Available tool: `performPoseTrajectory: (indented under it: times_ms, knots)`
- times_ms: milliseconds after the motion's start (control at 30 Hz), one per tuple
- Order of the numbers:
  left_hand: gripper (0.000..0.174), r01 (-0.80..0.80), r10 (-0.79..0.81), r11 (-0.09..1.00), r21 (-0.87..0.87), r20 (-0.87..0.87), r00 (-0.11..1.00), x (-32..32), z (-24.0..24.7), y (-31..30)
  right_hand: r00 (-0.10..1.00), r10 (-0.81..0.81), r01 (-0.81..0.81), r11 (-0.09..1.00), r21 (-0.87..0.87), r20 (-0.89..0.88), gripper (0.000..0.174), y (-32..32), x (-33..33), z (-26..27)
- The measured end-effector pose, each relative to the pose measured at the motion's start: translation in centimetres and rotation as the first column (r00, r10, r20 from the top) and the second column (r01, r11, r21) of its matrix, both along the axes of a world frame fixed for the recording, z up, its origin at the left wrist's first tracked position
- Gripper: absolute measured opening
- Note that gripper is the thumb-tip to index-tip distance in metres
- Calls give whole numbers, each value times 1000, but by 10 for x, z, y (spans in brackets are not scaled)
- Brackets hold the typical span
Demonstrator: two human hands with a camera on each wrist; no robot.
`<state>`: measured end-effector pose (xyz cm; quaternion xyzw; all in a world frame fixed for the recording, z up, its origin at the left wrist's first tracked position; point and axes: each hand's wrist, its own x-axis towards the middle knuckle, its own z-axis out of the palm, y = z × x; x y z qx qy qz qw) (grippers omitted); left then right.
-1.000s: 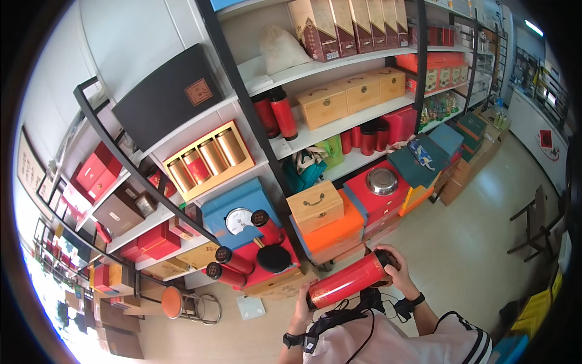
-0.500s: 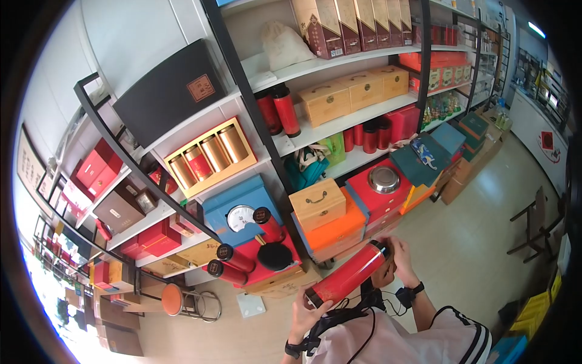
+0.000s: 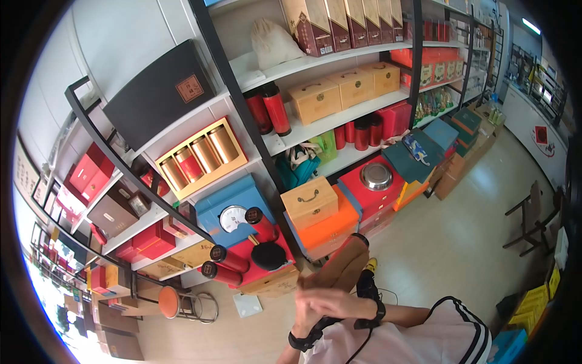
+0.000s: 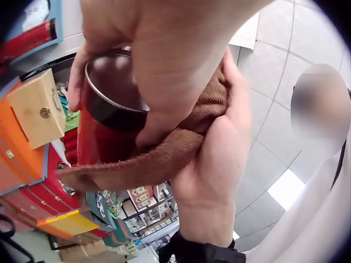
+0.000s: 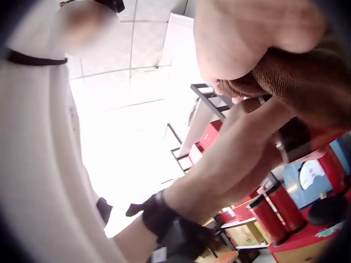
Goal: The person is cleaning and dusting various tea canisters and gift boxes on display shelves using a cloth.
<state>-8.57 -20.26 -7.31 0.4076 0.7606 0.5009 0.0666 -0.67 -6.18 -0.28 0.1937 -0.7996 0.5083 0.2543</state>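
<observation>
The left hand (image 3: 305, 315) is curled round one black end of a shiny red canister (image 4: 112, 139), which is held up over the floor (image 3: 442, 242), in front of the person's tummy. The right hand (image 3: 333, 301) presses a brown cloth (image 4: 170, 150) on the canister, but its fingers are too hidden to tell if they curl round it. This looks like wiping, so it should help to hold that end tight, rub along the side and turn the canister bit by bit. A loose flap of cloth sticks out and might get in the way. Past the far end is an orange box (image 3: 345, 212) with a wooden case (image 3: 310, 200) on top, so mind those corners. To the left, three red cans (image 3: 231, 262) stand on a red box top (image 3: 287, 250) and could tip if bumped. The best room is on the right, toward the chair (image 3: 530, 212)
</observation>
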Motion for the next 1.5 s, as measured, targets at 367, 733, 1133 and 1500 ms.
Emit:
performPoseTrajectory:
  times_ms: [367, 733, 1133, 1500]
  knots:
    - [80, -148, 160, 987, 61, -325, 932, 12, 51, 10, 896, -444, 443, 890, 108, -20, 34, 38, -21, -11]
    - [81, -56, 79, 994, 89, -290, 954, 0, 61, 10, 807, -546, 590, 750, -299, 223, 28, 148, -45, -49]
    - [73, -275, -304, 831, 483, 809, 504, -68, 26, 61, 759, 227, 406, 567, -717, 610, 38, 171, -62, -117]
    - [64, -258, -79, 900, 352, 712, 698, -138, -3, 190, 686, 276, 235, 791, -565, 673, 62, 280, -164, 1]
